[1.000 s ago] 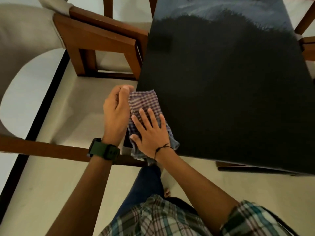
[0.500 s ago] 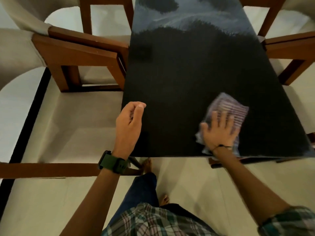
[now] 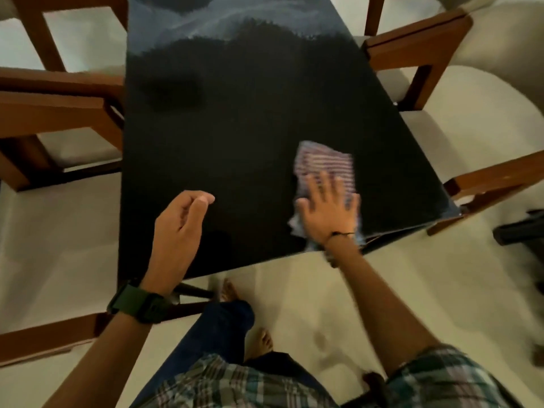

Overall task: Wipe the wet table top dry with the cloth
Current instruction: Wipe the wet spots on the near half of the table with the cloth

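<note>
A dark glossy table top (image 3: pixel 235 136) fills the middle of the view, with pale wet streaks at its far end. A striped purple and white cloth (image 3: pixel 326 164) lies flat on the table near its front right corner. My right hand (image 3: pixel 328 210) presses down on the cloth's near part with fingers spread. My left hand (image 3: pixel 179 228) hovers over the table's front left part, fingers loosely curled, holding nothing. A green watch sits on my left wrist.
Wooden chairs with pale cushions stand at the left (image 3: pixel 59 104) and at the right (image 3: pixel 426 48) of the table. My bare feet (image 3: pixel 259 340) are on the pale floor just before the table's front edge. A dark object (image 3: pixel 521 234) lies at the far right.
My right hand swept the cloth from the table's front left corner across to the front right. My left hand let go of the cloth and stayed at the left.
</note>
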### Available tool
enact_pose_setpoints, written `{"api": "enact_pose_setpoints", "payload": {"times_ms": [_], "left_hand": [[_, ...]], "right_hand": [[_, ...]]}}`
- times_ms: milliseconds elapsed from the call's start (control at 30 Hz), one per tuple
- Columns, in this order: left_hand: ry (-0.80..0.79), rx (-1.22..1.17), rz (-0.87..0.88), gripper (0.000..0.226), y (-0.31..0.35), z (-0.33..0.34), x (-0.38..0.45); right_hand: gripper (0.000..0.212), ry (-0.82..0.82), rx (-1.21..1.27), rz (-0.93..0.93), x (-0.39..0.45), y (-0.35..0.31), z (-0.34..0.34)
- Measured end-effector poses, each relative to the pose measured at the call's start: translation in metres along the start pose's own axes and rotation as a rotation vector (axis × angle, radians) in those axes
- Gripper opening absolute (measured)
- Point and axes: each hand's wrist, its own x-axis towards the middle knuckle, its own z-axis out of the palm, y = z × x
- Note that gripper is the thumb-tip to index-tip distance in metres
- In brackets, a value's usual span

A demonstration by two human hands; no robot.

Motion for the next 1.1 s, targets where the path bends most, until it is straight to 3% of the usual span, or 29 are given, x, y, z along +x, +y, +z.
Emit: {"api": "enact_pose_setpoints", "payload": {"times_ms": [167, 333, 467, 633, 700, 800, 967, 1100], "left_hand": [[-0.070, 0.004, -0.061, 0.018, -0.006, 0.009, 0.022], [-0.061, -0.022, -0.087, 0.019, -0.003, 0.011, 0.059], [-0.101, -0.056, -0.092, 0.021, 0.007, 0.037, 0.087], [-0.282, -0.061, 0.016, 0.018, 0.040, 0.089, 0.114], [-0.324, -0.062, 0.049, 0.018, 0.051, 0.104, 0.124], [-0.343, -0.067, 0.090, 0.019, 0.061, 0.114, 0.135], [-0.326, -0.076, 0.051, 0.016, 0.060, 0.108, 0.143], [-0.321, -0.081, 0.026, 0.016, 0.057, 0.111, 0.141]], "right_hand": [[0.058, 0.035, 0.041, 0.454, 0.035, 0.149, -0.041], [0.059, 0.002, 0.077, 0.603, 0.066, 0.173, -0.057], [0.060, 0.032, 0.054, 0.622, 0.052, 0.124, -0.046], [0.067, 0.001, -0.023, 0.371, 0.007, 0.016, -0.002], [0.070, -0.046, -0.048, 0.289, -0.005, 0.006, 0.003], [0.065, -0.028, -0.014, 0.344, -0.004, 0.043, -0.007], [0.061, 0.044, 0.067, 0.717, 0.027, 0.152, -0.041], [0.062, 0.044, 0.076, 0.757, 0.046, 0.178, -0.051]]}}
